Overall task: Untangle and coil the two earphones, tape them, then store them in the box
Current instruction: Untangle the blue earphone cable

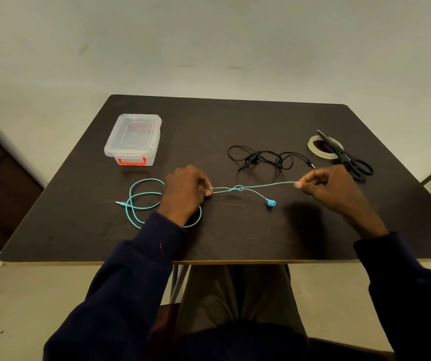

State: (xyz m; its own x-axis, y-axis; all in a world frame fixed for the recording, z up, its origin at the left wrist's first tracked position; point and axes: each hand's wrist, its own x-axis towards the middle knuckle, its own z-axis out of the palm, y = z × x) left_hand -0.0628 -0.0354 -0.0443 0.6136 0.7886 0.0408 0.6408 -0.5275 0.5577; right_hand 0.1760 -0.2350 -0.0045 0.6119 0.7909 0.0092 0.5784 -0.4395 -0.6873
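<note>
A teal earphone (237, 189) stretches across the table between both hands, with a small knot at its middle. My left hand (185, 191) pinches the cable left of the knot. My right hand (326, 188) pinches the cable's end at the right. One blue earbud (271, 202) dangles onto the table below the knot. The rest of the teal cable loops at the left, its plug (119, 203) lying flat. A black earphone (261, 158) lies tangled behind the hands. The clear box (133, 138) with a red latch stands closed at the back left.
A roll of clear tape (313, 145) lies at the back right with black scissors (349, 160) resting across it. The dark table (235, 241) ends in a front edge just above my lap. A wall stands behind the table.
</note>
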